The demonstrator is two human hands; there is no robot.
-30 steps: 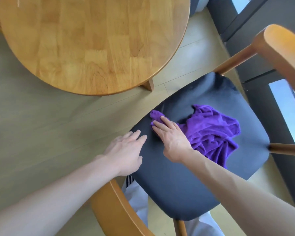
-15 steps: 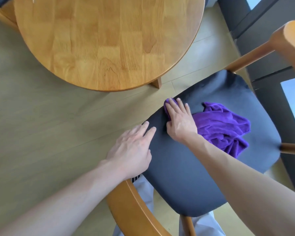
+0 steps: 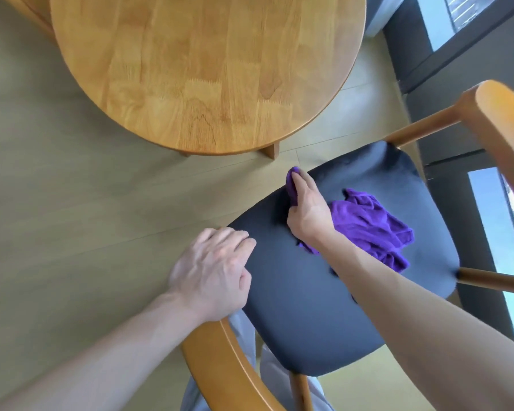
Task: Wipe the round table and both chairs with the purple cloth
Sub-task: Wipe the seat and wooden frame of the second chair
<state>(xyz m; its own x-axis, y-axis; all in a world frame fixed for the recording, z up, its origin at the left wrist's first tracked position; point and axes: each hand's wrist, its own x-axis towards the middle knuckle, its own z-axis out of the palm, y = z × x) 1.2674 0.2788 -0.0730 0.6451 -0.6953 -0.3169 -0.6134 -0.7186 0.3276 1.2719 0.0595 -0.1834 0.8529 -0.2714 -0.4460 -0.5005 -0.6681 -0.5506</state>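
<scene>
While the right hand (image 3: 307,209) presses its fingers (image 3: 301,180) closed on one end of the purple cloth (image 3: 368,226), the rest trails loose across the dark chair seat (image 3: 309,307), right of centre. Soft and limp (likely to bunch), it is best gathered at mid-fold. The left hand (image 3: 214,271), fingers curled, rests empty at the seat's edge.

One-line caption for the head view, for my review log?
Right hand presses the purple cloth along the dark chair seat edge; left hand rests on the seat's corner beside the round table.
</scene>
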